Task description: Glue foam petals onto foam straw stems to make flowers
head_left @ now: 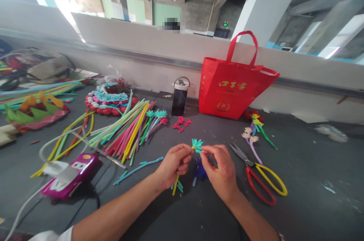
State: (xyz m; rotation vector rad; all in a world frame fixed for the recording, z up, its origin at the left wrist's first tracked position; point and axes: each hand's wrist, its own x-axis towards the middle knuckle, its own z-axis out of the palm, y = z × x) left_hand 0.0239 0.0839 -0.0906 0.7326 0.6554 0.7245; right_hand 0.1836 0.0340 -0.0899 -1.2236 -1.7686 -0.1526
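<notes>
Between my two hands is a small turquoise pipe-cleaner flower [196, 145] with a yellow stem. My left hand [176, 163] pinches it where the petals meet the stem, and the stem's lower end sticks out below the fist. The fingertips of my right hand [221, 169] are closed on the petals from the other side. Beneath the hands lie a dark blue fuzzy piece [200, 169] and some short turquoise bits [179, 186]. To the right, scissors [253, 165] with one red and one yellow handle lie with their blades slightly apart.
A bundle of coloured pipe cleaners [125, 131] lies left of centre, near a purple power strip [72, 176] with a white plug and cable. Behind stand a phone [179, 102] against a white cup and a red bag [227, 89]. Finished flowers [251, 134] lie at right.
</notes>
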